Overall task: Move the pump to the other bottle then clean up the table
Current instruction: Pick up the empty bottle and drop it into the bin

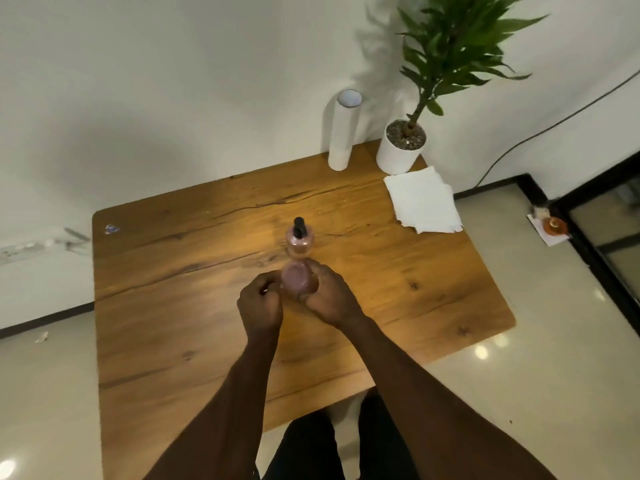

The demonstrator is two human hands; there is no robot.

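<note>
Two pinkish bottles stand in the middle of the wooden table. The far bottle carries a black pump on top. My right hand grips the near bottle from the right side. Just left of that bottle, my left hand has its fingers curled, with something small and pale showing between them; what it is I cannot tell. The near bottle's top looks bare, without a pump.
A stack of white paper napkins lies at the table's far right corner. Behind it stand a white potted plant and an upright white paper roll. A small bluish scrap sits near the far left edge.
</note>
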